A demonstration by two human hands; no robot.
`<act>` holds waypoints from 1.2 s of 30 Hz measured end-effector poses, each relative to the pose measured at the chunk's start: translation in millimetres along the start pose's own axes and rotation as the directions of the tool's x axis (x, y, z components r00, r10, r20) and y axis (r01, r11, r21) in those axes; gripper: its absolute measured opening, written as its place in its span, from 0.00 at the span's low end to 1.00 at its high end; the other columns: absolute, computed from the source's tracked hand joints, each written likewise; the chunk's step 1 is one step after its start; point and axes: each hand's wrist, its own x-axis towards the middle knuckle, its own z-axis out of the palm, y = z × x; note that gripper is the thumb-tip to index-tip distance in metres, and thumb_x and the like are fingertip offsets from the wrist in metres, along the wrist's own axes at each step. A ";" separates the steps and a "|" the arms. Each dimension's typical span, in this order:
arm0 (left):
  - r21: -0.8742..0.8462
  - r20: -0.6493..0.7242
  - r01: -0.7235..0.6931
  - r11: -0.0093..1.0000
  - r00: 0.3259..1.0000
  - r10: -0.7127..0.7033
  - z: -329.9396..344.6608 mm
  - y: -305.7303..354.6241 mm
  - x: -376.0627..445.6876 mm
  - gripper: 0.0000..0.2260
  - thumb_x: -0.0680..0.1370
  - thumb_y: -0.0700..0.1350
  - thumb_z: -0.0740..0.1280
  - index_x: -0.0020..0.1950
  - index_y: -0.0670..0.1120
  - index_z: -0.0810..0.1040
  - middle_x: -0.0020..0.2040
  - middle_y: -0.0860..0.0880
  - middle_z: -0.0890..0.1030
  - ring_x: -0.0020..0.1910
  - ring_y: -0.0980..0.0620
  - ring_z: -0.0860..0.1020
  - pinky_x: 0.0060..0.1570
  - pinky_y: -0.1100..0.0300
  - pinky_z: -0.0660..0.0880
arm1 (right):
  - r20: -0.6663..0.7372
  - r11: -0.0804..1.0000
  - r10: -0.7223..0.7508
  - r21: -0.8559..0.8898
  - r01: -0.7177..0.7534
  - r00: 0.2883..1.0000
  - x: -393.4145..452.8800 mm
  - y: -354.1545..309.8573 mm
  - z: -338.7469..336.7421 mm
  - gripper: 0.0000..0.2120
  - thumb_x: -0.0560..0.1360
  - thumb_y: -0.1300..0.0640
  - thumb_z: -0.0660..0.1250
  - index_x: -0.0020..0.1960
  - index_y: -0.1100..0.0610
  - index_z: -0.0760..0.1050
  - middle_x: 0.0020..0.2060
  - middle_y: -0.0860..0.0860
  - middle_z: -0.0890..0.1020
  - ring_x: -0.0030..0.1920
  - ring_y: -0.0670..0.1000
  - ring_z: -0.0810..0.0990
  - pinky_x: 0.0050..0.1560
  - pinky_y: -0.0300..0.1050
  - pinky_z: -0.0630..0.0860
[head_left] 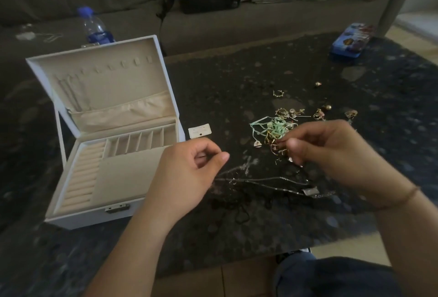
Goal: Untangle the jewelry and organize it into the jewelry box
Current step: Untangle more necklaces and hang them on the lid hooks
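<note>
1. Untangling is looking like the step in hand: the right hand (331, 152) is pinching into the near edge of the tangled jewelry (277, 135), a knot of gold pieces wound with green ribbon, lying on the dark worktop (237, 78) well to the right of the jewelry box (113, 211).
2. The left hand (187, 171) is hovering between the jewelry box and the tangle, thumb and forefinger drawn together; whether a fine strand is running between them, I cannot tell.
3. The jewelry box is standing open, its compartments looking unfilled, so sorting is seeming barely begun.
4. The next move is probably calling for teasing one piece free without tightening the knot.
5. Thin silver chains (265, 181) are lying just nearer the person than the tangle, under both hands, and are risking getting snagged; loose earrings (320, 113) are sitting beyond it.
6. A small white card (199, 130) is lying just right of the jewelry box; a water bottle (94, 27) is standing behind it.
</note>
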 end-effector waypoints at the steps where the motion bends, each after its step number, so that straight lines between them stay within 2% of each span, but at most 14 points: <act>1: 0.071 -0.003 -0.023 0.997 1.000 0.023 0.5 -0.5 0.3 0.04 0.76 0.49 0.72 0.42 0.52 0.83 0.36 0.60 0.83 0.39 0.63 0.81 0.40 0.71 0.76 | 0.006 0.998 -0.022 0.052 0.021 1.000 -0.8 -0.9 -5.5 0.09 0.70 0.49 0.73 0.39 0.55 0.83 0.30 0.54 0.81 0.32 0.48 0.76 0.34 0.37 0.71; 5: 0.168 -0.145 -0.070 0.983 0.985 0.095 2.0 -2.7 2.0 0.06 0.78 0.48 0.70 0.41 0.51 0.80 0.27 0.62 0.75 0.28 0.61 0.74 0.31 0.71 0.66 | -0.068 0.956 -0.080 0.279 0.096 0.994 -2.2 3.1 -30.1 0.14 0.60 0.44 0.78 0.33 0.54 0.82 0.37 0.54 0.79 0.42 0.55 0.76 0.45 0.44 0.72; 10: -0.257 -0.059 0.089 0.962 0.992 -0.108 4.7 0.9 9.9 0.11 0.82 0.45 0.63 0.40 0.49 0.79 0.24 0.57 0.70 0.24 0.59 0.67 0.29 0.64 0.64 | -0.108 0.855 -0.011 0.515 0.065 0.994 -4.0 6.0 -50.7 0.13 0.58 0.48 0.76 0.32 0.55 0.77 0.35 0.54 0.77 0.41 0.58 0.79 0.50 0.53 0.75; 14: -0.444 0.032 0.190 0.876 0.980 -0.197 -0.5 6.6 9.1 0.16 0.83 0.43 0.60 0.37 0.47 0.78 0.24 0.52 0.62 0.25 0.54 0.59 0.26 0.62 0.58 | 0.123 0.855 -0.040 0.517 -0.029 0.992 -14.7 2.0 -55.3 0.16 0.64 0.46 0.76 0.35 0.57 0.75 0.25 0.52 0.68 0.29 0.56 0.72 0.45 0.55 0.78; 16: -0.551 -0.012 0.186 0.814 0.973 -0.231 -9.6 6.0 9.8 0.19 0.83 0.42 0.61 0.34 0.50 0.79 0.23 0.53 0.61 0.24 0.54 0.58 0.24 0.64 0.57 | 0.164 0.903 0.004 0.423 -0.074 0.987 -17.8 1.7 -58.1 0.19 0.64 0.41 0.77 0.37 0.57 0.79 0.24 0.53 0.68 0.26 0.55 0.69 0.38 0.49 0.77; 19: -0.602 -0.058 0.172 0.780 0.965 -0.257 -21.8 4.0 12.3 0.20 0.83 0.42 0.61 0.32 0.51 0.80 0.23 0.54 0.60 0.22 0.55 0.57 0.23 0.65 0.57 | 0.144 0.981 0.155 -0.143 -0.135 0.977 -15.8 7.0 -59.8 0.25 0.62 0.32 0.75 0.40 0.55 0.82 0.27 0.56 0.78 0.30 0.54 0.73 0.37 0.46 0.72; 21: -0.588 -0.039 0.173 0.790 0.970 -0.241 -24.8 6.5 12.3 0.20 0.84 0.43 0.60 0.33 0.51 0.80 0.23 0.53 0.61 0.23 0.55 0.58 0.24 0.65 0.58 | 0.206 0.934 0.240 -0.317 -0.168 0.949 -12.2 7.8 -51.2 0.15 0.67 0.40 0.75 0.41 0.51 0.83 0.35 0.54 0.84 0.35 0.53 0.79 0.42 0.48 0.76; 23: -0.660 0.024 0.183 0.729 0.974 -0.223 -24.9 10.9 12.3 0.20 0.84 0.44 0.59 0.34 0.50 0.80 0.25 0.53 0.62 0.24 0.54 0.61 0.25 0.64 0.61 | 0.161 0.922 0.248 -0.340 -0.183 0.955 -8.8 9.0 -42.4 0.02 0.70 0.52 0.74 0.41 0.50 0.84 0.41 0.47 0.86 0.43 0.48 0.84 0.48 0.43 0.79; 25: -0.688 0.075 0.198 0.698 0.976 -0.202 -24.1 15.8 12.5 0.20 0.84 0.46 0.57 0.35 0.49 0.80 0.25 0.53 0.64 0.25 0.54 0.63 0.26 0.63 0.63 | 0.118 0.922 0.238 -0.338 -0.187 0.964 -6.7 12.5 -40.7 0.03 0.71 0.57 0.74 0.40 0.49 0.84 0.44 0.44 0.86 0.47 0.49 0.84 0.52 0.42 0.79; 27: -0.652 0.098 0.210 0.728 0.976 -0.194 -24.1 19.9 13.0 0.20 0.85 0.47 0.57 0.36 0.48 0.80 0.25 0.53 0.64 0.25 0.54 0.63 0.26 0.63 0.62 | 0.100 0.933 0.259 -0.284 -0.222 0.961 -5.7 15.9 -43.4 0.05 0.71 0.58 0.74 0.42 0.48 0.83 0.45 0.49 0.86 0.49 0.56 0.84 0.55 0.52 0.79; 29: -0.639 0.148 0.239 0.731 0.971 -0.188 -24.6 25.5 14.1 0.20 0.84 0.48 0.57 0.37 0.48 0.80 0.25 0.53 0.62 0.24 0.54 0.62 0.26 0.62 0.60 | 0.043 0.929 0.236 -0.302 -0.213 0.971 -6.4 16.0 -39.4 0.11 0.70 0.58 0.76 0.48 0.44 0.81 0.48 0.47 0.86 0.48 0.55 0.84 0.57 0.57 0.79; 31: -0.614 0.218 0.266 0.743 0.962 -0.164 -25.7 33.4 15.2 0.19 0.84 0.49 0.57 0.38 0.47 0.79 0.26 0.52 0.61 0.25 0.54 0.60 0.27 0.61 0.57 | -0.047 0.954 0.123 -0.271 -0.131 0.991 -7.5 6.7 -15.2 0.19 0.68 0.51 0.78 0.56 0.40 0.79 0.53 0.41 0.83 0.48 0.45 0.83 0.55 0.56 0.79; 34: -0.521 0.255 0.247 0.817 0.958 -0.127 -31.1 49.8 15.3 0.17 0.85 0.48 0.56 0.41 0.45 0.78 0.28 0.51 0.60 0.26 0.53 0.59 0.31 0.57 0.53 | -0.026 0.987 -0.118 -0.109 0.114 0.993 -9.0 -17.2 45.2 0.30 0.66 0.47 0.76 0.66 0.41 0.71 0.58 0.39 0.80 0.59 0.41 0.78 0.59 0.42 0.76; 36: -0.454 0.245 0.211 0.866 0.964 -0.106 -36.3 60.6 14.0 0.16 0.85 0.47 0.55 0.44 0.43 0.77 0.28 0.50 0.59 0.27 0.52 0.59 0.34 0.53 0.52 | 0.075 0.979 -0.153 -0.126 0.161 0.985 -4.9 -25.3 75.5 0.35 0.68 0.49 0.78 0.71 0.44 0.66 0.59 0.39 0.80 0.61 0.39 0.77 0.59 0.34 0.72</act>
